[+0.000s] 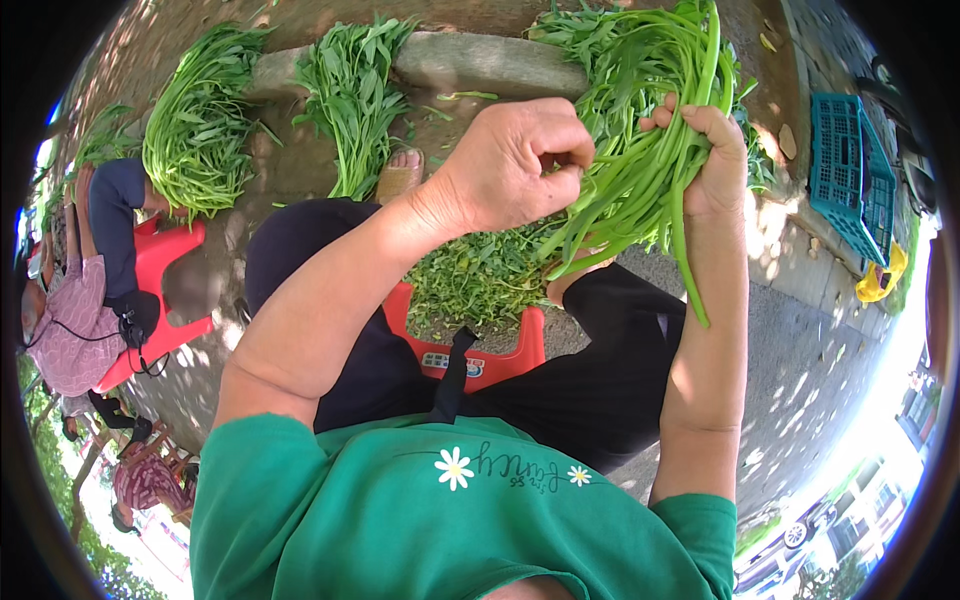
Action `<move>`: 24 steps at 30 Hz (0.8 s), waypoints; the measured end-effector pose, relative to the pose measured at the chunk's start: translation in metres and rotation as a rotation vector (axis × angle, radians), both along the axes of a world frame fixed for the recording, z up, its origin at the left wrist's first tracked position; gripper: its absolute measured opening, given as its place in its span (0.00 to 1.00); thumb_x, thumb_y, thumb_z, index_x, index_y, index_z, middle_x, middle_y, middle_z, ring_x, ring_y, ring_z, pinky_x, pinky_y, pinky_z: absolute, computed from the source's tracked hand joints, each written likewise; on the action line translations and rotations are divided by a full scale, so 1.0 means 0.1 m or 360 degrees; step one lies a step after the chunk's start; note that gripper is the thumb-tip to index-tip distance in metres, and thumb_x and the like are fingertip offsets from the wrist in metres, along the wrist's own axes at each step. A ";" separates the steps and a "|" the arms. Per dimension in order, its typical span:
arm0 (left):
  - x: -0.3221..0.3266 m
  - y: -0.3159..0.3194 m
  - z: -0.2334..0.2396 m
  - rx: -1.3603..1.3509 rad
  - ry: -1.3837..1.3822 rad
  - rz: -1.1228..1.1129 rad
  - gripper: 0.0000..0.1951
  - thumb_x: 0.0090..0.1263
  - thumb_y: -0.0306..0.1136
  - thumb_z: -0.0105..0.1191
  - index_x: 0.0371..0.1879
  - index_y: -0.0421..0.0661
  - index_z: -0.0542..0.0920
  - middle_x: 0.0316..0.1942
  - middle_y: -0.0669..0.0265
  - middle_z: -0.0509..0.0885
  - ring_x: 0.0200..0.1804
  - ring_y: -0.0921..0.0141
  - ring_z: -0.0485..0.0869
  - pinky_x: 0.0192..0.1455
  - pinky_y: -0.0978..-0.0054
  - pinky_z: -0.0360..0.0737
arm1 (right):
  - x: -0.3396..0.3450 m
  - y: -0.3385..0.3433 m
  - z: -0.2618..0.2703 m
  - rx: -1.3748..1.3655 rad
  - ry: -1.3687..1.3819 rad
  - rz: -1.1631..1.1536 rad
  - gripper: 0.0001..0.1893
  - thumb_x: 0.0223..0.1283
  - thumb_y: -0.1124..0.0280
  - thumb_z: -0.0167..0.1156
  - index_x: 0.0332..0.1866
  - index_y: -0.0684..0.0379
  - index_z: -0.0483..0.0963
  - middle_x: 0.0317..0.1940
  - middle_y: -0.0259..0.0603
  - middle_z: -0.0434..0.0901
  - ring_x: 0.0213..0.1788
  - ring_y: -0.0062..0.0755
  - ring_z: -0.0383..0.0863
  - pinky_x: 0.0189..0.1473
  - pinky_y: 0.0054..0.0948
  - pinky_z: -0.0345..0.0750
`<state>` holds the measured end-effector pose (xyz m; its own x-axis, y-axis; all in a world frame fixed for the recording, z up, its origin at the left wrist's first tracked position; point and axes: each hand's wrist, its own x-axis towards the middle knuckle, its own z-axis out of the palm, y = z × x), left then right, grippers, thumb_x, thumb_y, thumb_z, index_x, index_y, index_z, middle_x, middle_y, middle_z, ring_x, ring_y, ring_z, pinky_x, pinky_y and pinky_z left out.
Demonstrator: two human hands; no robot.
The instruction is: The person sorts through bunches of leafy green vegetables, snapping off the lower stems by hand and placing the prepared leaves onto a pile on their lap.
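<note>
My right hand (716, 161) grips a bunch of long green stalks (652, 180), which look like water spinach. The stalks fan out to the lower left, and one hangs down along my forearm. My left hand (521, 165) is beside them, fingers curled and thumb near the fingertips, close to the stalk ends. Whether a stalk is pinched there is hidden. Below my hands, a heap of loose leaves and trimmings (472, 281) lies on the ground between my feet. Behind the held bunch are more leafy greens (592, 49), partly covered by it.
A leafy bunch (352, 97) leans on the stone kerb (487, 64). Farther left, a person on a red stool (161, 281) sits by another bunch (202, 120). I sit over a red plastic stool (525, 349). A teal crate (851, 172) and yellow bag (883, 276) are at right.
</note>
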<state>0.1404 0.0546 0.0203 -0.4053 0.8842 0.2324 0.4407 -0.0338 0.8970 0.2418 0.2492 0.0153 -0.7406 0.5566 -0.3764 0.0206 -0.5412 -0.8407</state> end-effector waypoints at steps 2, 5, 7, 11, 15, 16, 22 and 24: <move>-0.02 -0.02 0.02 -0.0021 -0.0128 0.0114 0.03 0.50 0.21 0.52 0.24 0.41 0.75 0.22 0.71 0.71 0.25 0.77 0.71 0.28 0.81 0.67 | -0.01 0.00 -0.02 0.0001 0.0035 -0.0051 0.13 0.50 0.74 0.52 0.38 0.71 0.72 0.27 0.46 0.77 0.33 0.42 0.79 0.41 0.36 0.78; -0.07 -0.05 0.00 -0.0114 -0.0160 0.0146 0.02 0.52 0.22 0.49 0.24 0.40 0.74 0.20 0.73 0.71 0.24 0.81 0.69 0.27 0.82 0.67 | -0.02 -0.02 -0.03 -0.0004 0.0051 -0.0087 0.12 0.50 0.74 0.52 0.38 0.71 0.72 0.27 0.46 0.77 0.33 0.42 0.79 0.41 0.36 0.78; -0.08 -0.08 0.01 -0.0308 -0.0228 0.0050 0.02 0.53 0.22 0.49 0.24 0.40 0.74 0.20 0.72 0.72 0.23 0.81 0.69 0.27 0.82 0.68 | -0.01 -0.01 -0.04 -0.0033 0.0073 -0.0080 0.12 0.50 0.74 0.52 0.38 0.71 0.72 0.27 0.46 0.78 0.34 0.42 0.79 0.40 0.35 0.78; -0.07 -0.14 -0.02 -0.0696 -0.0315 -0.0449 0.06 0.56 0.24 0.49 0.31 0.41 0.79 0.17 0.71 0.73 0.21 0.81 0.69 0.27 0.80 0.69 | -0.01 -0.04 0.00 -0.0045 0.0067 -0.0109 0.09 0.46 0.79 0.51 0.34 0.72 0.69 0.25 0.46 0.75 0.26 0.35 0.77 0.37 0.38 0.82; -0.08 -0.18 -0.08 -0.0858 -0.0019 -0.0819 0.07 0.58 0.26 0.50 0.33 0.43 0.81 0.17 0.64 0.77 0.19 0.71 0.73 0.26 0.73 0.70 | -0.03 -0.06 0.01 -0.0038 0.0067 -0.0089 0.10 0.46 0.79 0.52 0.35 0.72 0.68 0.24 0.46 0.75 0.25 0.37 0.78 0.34 0.36 0.81; -0.08 -0.16 -0.07 -0.0926 0.0062 -0.0789 0.06 0.56 0.25 0.52 0.31 0.43 0.81 0.21 0.62 0.79 0.20 0.66 0.74 0.28 0.71 0.71 | -0.02 -0.04 0.01 -0.0031 0.0055 -0.0088 0.10 0.46 0.79 0.52 0.36 0.71 0.68 0.24 0.47 0.75 0.25 0.37 0.78 0.33 0.36 0.81; -0.04 -0.10 -0.06 -0.0508 0.0029 -0.0251 0.09 0.54 0.26 0.56 0.35 0.44 0.81 0.27 0.64 0.79 0.27 0.70 0.76 0.31 0.75 0.72 | -0.04 -0.10 0.03 0.0052 0.0052 -0.0046 0.11 0.46 0.80 0.54 0.36 0.71 0.66 0.23 0.47 0.74 0.23 0.38 0.79 0.25 0.32 0.80; -0.01 -0.08 -0.03 -0.0355 -0.0069 -0.0256 0.11 0.54 0.27 0.58 0.38 0.45 0.80 0.26 0.65 0.77 0.27 0.71 0.76 0.31 0.77 0.72 | -0.06 -0.15 0.04 0.0162 0.0029 -0.0064 0.11 0.46 0.80 0.54 0.36 0.71 0.65 0.23 0.47 0.74 0.22 0.37 0.78 0.24 0.32 0.79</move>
